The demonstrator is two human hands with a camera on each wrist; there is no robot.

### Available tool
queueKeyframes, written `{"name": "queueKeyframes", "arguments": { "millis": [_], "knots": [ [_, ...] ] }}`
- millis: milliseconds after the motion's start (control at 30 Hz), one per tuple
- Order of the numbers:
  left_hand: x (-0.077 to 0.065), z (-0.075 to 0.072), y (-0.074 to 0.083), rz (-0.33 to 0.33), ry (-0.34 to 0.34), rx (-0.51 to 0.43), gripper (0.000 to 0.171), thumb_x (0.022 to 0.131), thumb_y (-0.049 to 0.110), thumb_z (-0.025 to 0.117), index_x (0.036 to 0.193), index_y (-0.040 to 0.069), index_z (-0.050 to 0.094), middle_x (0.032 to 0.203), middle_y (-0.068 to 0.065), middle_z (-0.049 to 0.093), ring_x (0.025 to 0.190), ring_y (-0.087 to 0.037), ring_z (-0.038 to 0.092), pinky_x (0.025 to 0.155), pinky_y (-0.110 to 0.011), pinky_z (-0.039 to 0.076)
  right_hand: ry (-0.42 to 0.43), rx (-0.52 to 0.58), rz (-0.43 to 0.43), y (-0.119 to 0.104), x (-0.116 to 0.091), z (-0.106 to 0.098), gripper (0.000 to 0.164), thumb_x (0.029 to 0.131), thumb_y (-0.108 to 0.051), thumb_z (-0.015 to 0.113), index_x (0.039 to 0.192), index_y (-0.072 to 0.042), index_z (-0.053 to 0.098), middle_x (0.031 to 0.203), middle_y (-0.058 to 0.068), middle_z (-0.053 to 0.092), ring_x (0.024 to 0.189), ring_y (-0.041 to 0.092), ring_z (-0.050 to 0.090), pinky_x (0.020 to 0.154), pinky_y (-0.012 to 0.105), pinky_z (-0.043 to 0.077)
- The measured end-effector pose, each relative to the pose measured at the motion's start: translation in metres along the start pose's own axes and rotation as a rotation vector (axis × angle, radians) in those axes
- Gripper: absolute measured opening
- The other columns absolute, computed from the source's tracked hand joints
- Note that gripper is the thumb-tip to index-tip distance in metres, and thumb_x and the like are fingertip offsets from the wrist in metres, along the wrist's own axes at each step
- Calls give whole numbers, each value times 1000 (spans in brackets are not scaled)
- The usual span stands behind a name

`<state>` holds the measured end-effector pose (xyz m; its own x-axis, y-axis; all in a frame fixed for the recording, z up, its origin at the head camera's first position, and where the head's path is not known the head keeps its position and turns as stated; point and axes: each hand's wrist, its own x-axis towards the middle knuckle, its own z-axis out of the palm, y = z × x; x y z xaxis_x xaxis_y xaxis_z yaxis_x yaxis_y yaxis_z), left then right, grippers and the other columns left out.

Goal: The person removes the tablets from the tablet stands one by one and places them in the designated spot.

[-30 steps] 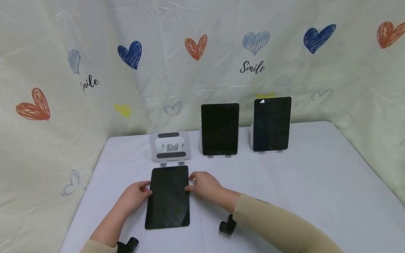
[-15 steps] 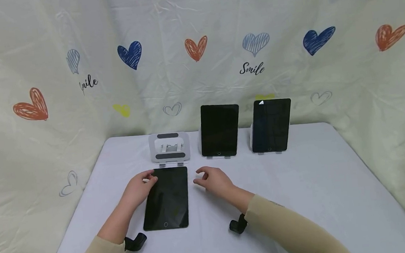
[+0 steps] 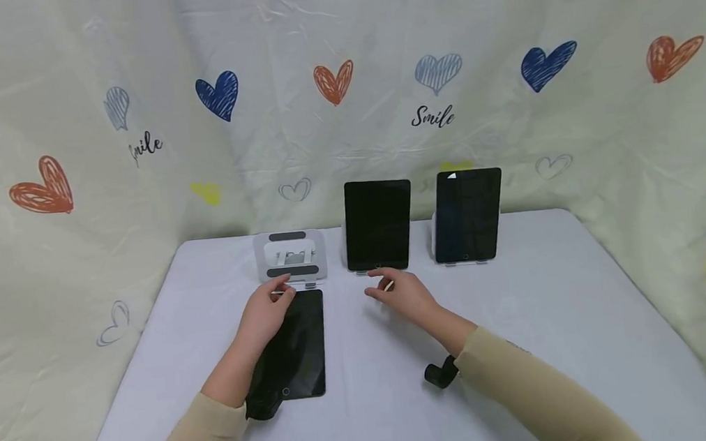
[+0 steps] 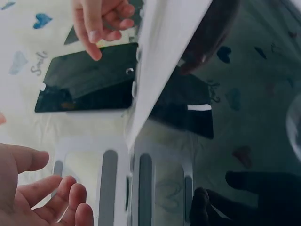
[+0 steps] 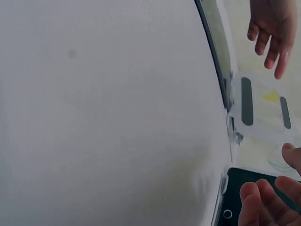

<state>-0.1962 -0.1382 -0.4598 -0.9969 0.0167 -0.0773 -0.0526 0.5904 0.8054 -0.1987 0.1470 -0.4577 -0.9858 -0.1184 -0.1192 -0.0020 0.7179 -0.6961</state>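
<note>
A black tablet (image 3: pixel 306 350) lies flat on the white table, its home button toward the person. Behind it stands a white tablet stand (image 3: pixel 258 260) with grey pads. My left hand (image 3: pixel 264 314) hovers over the flat tablet's upper left part, fingertips near the stand's front lip; in the left wrist view its fingers (image 4: pixel 51 197) are loosely bent around nothing. My right hand (image 3: pixel 406 296) is in the air in front of the middle upright tablet (image 3: pixel 378 222), its thumb and fingers apart and holding nothing. The left forearm hides the flat tablet's left edge.
Another upright tablet (image 3: pixel 469 214) leans on a stand at the back right. A pale curtain (image 3: pixel 286 37) printed with hearts hangs behind the white table (image 3: pixel 528 345). Black wrist cameras (image 3: pixel 440 374) sit on both wrists.
Both hands have let go of the flat tablet's sides. The left moved forward and right over the tablet; the right moved forward and right, away from it. The tablet stays on the table.
</note>
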Motion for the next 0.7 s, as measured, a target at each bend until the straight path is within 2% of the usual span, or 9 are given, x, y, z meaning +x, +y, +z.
{"name": "queueKeyframes", "arguments": {
  "millis": [233,467,700],
  "knots": [
    [9,17,16,33,10,-76,44,101,27,59,142,14,55,122,-7,61,101,-25,57,77,-37,51,61,28,-22,21,3,-26,48,91,-36,72,135,-19,61,100,1,64,87,20,58,66,31,49],
    [21,27,27,35,31,-109,43,101,29,58,141,17,56,125,-5,61,111,-24,57,85,-42,53,65,98,-16,36,8,-51,51,95,-34,68,141,-17,55,107,8,63,93,31,64,70,31,52],
    [33,44,31,54,62,-156,41,100,29,59,140,18,58,118,-3,63,104,-22,58,82,-39,54,93,110,-10,42,19,-63,52,96,-37,67,142,-18,54,108,9,64,94,34,64,72,32,54]
  ]
}}
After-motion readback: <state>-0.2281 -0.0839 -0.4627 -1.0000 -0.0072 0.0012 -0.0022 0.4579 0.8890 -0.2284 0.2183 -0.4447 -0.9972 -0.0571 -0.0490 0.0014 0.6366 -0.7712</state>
